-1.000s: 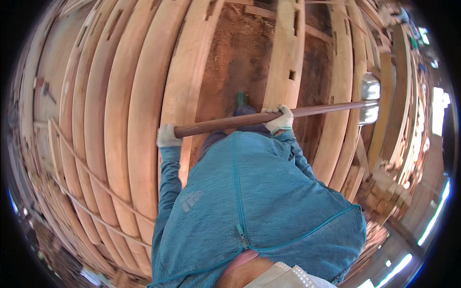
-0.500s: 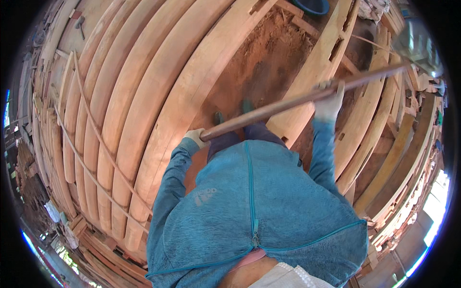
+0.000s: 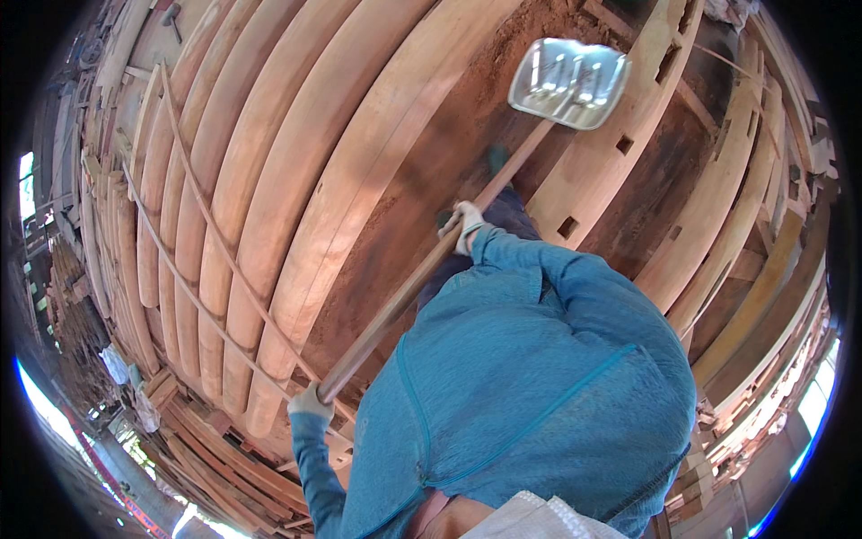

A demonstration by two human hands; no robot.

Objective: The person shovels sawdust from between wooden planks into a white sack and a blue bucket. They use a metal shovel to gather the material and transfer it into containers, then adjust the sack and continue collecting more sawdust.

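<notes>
Shovel blade [image 3: 569, 85] swung leftward | left hand [image 3: 310, 401], right hand [image 3: 468, 223] — both clamped around handle [image 3: 391, 314]

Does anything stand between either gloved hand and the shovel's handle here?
Nothing visible does: the left hand grips the handle at its end, and the right hand grips it nearer the shiny blade.

I look through the head-worn fisheye, steeply down over the wearer's teal jacket [image 3: 557, 350] — nearest the lens, filling the lower middle. The left hand [image 3: 311, 401] and right hand [image 3: 468, 225] show beyond it, the dirt floor [image 3: 449, 157] farther below, and timber beams [image 3: 355, 175] bowing toward the rim.
</notes>
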